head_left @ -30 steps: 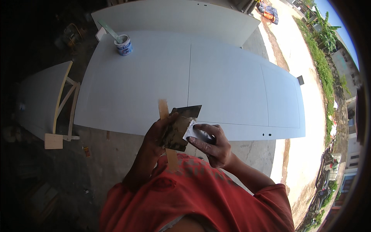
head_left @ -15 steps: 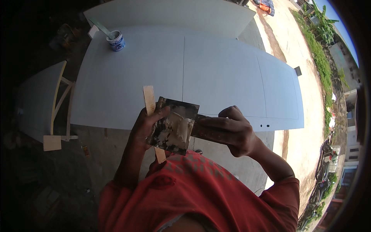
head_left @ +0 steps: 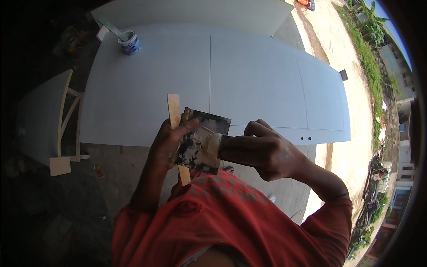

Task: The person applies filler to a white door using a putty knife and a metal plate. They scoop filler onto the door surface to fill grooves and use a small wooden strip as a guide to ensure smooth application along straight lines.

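My left hand (head_left: 165, 141) is closed round a dark square putty board (head_left: 205, 165), its thumb over the upper face. In the same grip sits a flat strip of pale wood (head_left: 174, 107), jutting out above and below the hand. Beige putty (head_left: 203, 137) is smeared in patches across the board. My right hand (head_left: 272, 152) grips a putty knife (head_left: 223, 146) from the right, fingers pressed along it. The knife's putty-coated edge rests over the board's right side; most of its handle is hidden in the fingers. Both hands are above the near edge of a pale grey door panel (head_left: 147, 84).
Thin grooves and two small dark holes mark the door panel. A blue and white can (head_left: 130, 45) with a greenish stick stands at its far left. Another pale panel (head_left: 195, 15) lies beyond; a wooden trestle (head_left: 71, 107) is at left. Sunlit ground (head_left: 342, 89) lies right.
My right hand has turned slightly and moved a little left, drawing the putty knife further over the board. The putty on the board looks flatter. My left hand keeps its grip.
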Action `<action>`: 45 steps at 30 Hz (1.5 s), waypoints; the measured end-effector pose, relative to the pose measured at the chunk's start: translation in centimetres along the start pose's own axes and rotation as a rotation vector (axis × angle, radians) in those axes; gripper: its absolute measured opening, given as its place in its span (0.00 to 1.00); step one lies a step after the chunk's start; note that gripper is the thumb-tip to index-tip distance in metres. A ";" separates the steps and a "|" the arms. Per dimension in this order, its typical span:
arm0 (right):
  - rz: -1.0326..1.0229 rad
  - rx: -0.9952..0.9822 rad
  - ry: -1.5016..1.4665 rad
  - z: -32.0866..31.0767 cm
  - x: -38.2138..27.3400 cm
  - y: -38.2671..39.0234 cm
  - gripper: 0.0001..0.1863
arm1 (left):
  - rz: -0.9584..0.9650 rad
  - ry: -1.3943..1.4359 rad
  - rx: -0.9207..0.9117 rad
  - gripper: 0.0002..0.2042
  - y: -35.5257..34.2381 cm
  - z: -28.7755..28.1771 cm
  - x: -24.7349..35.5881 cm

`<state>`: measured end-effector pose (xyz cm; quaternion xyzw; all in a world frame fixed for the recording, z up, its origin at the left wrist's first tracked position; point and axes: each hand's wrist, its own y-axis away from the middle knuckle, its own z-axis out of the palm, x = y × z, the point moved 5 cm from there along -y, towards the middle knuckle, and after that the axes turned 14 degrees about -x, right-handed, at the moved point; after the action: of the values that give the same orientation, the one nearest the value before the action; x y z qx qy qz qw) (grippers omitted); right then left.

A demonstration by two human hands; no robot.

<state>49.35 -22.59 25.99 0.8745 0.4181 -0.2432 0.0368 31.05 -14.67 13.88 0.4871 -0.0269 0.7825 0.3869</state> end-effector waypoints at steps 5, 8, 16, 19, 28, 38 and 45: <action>0.151 -0.167 -0.115 2.2 3.7 0.7 0.23 | 0.036 0.049 0.139 0.10 -1.3 -3.3 -0.6; 0.557 0.144 -0.751 7.3 11.4 5.1 0.20 | 0.136 0.020 0.193 0.13 -1.2 -6.5 -0.3; 0.948 0.177 -0.392 26.2 18.7 8.9 0.25 | 0.445 -0.151 0.297 0.18 2.6 -12.7 -4.8; 0.983 0.106 -0.115 30.5 19.6 8.6 0.31 | 0.171 0.254 0.414 0.17 2.5 -14.7 -6.7; 0.982 0.143 0.022 32.0 19.7 7.8 0.33 | 0.002 0.402 0.421 0.16 3.0 -16.3 -9.4; 1.064 0.004 -0.099 30.6 20.1 7.2 0.34 | -0.057 0.365 0.423 0.16 2.6 -15.7 -10.0; 1.026 0.164 0.028 30.5 19.9 8.9 0.33 | -0.087 0.395 0.370 0.16 2.0 -15.6 -10.3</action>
<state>54.61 -22.32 -11.16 0.9701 -0.0843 -0.2142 0.0770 20.54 -15.46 -1.71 0.3881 0.2133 0.8367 0.3222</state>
